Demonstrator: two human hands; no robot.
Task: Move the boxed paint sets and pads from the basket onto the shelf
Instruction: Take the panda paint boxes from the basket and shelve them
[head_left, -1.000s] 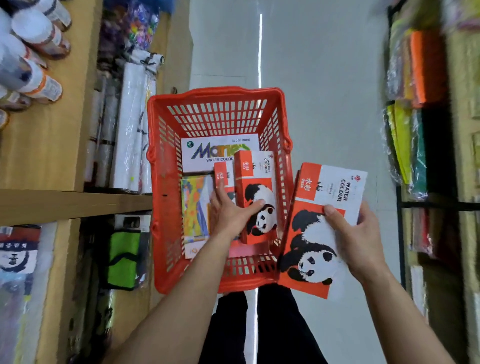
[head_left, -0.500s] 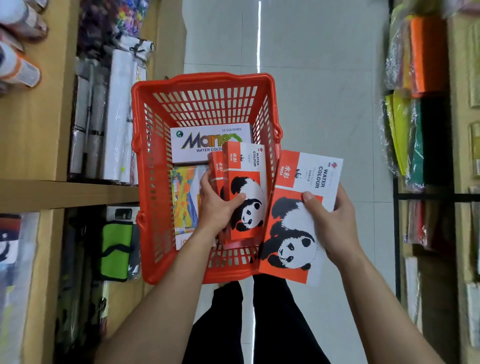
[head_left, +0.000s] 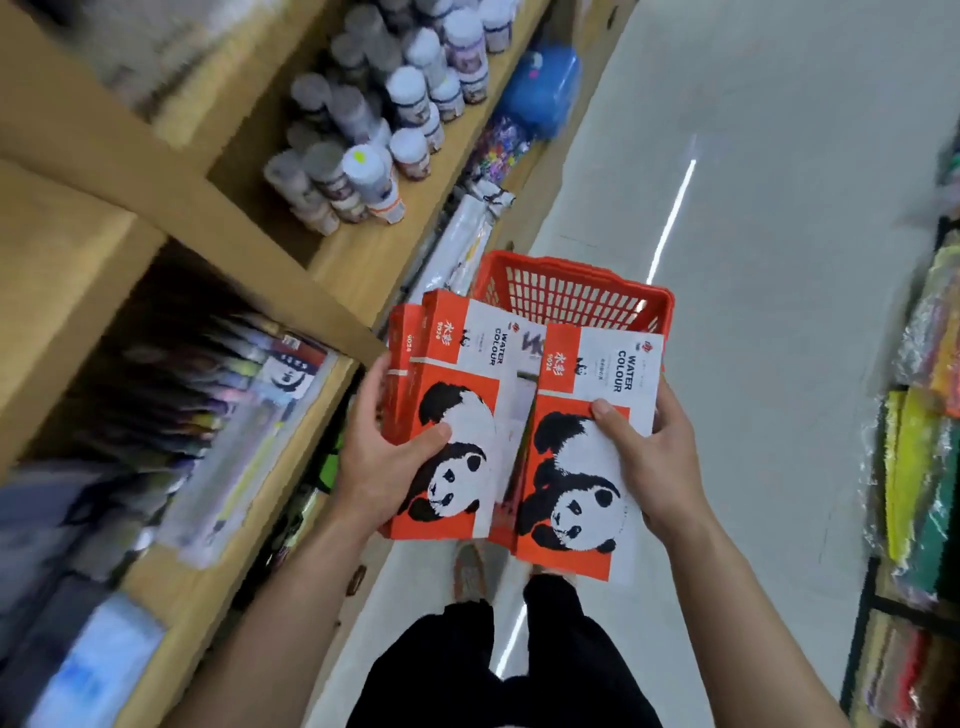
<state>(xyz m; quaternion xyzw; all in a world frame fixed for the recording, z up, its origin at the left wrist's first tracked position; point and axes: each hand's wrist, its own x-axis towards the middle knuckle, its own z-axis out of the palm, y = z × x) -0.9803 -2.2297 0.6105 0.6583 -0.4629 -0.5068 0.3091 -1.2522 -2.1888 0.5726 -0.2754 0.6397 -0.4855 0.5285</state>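
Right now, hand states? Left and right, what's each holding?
Left hand: closed on a stack of panda paint boxes.
Right hand: closed on one panda paint box.

A stationery or art-supply shop aisle. Light wooden shelving (head_left: 218, 218) at left carries rows of white-capped paint bottles (head_left: 374, 135) and packaged goods; a dark rack of plastic-wrapped coloured paper (head_left: 919, 467) stands at right; a red plastic shopping basket (head_left: 571, 291) rests on the pale tiled floor (head_left: 769, 260).

glossy card boxes (head_left: 457, 415), plastic basket (head_left: 571, 291), wooden shelf (head_left: 171, 197)
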